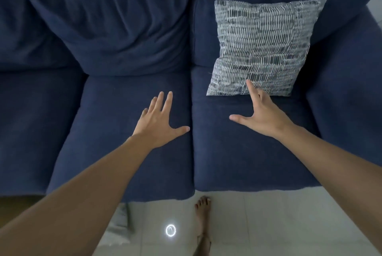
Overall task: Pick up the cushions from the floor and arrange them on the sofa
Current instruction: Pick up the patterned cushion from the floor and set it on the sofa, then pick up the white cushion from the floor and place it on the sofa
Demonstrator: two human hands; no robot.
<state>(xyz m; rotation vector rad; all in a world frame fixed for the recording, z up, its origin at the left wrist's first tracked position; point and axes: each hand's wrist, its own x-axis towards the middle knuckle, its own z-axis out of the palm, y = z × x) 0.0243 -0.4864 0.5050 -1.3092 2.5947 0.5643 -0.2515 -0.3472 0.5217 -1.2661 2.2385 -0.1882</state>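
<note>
- The dark blue sofa (132, 94) fills nearly the whole frame, its seat cushions running across the middle and its back cushions across the top.
- A pale tiled floor (268, 214) shows along the bottom edge, right of centre.
- One grey-and-white patterned cushion (262, 47) stands in the upper right, propped against the sofa back with its lower edge on the right seat.
- My right hand (262, 115), right of centre, is spread wide and holds nothing; its forefinger tip overlaps the cushion's lower edge, though I cannot tell if it touches.
- My left hand (157, 123), at centre, is open flat over the middle seat, fingers splayed, empty.
- My bare foot (203, 212) stands on the floor at bottom centre.
- A small glowing ring (170, 230) lies beside it.
</note>
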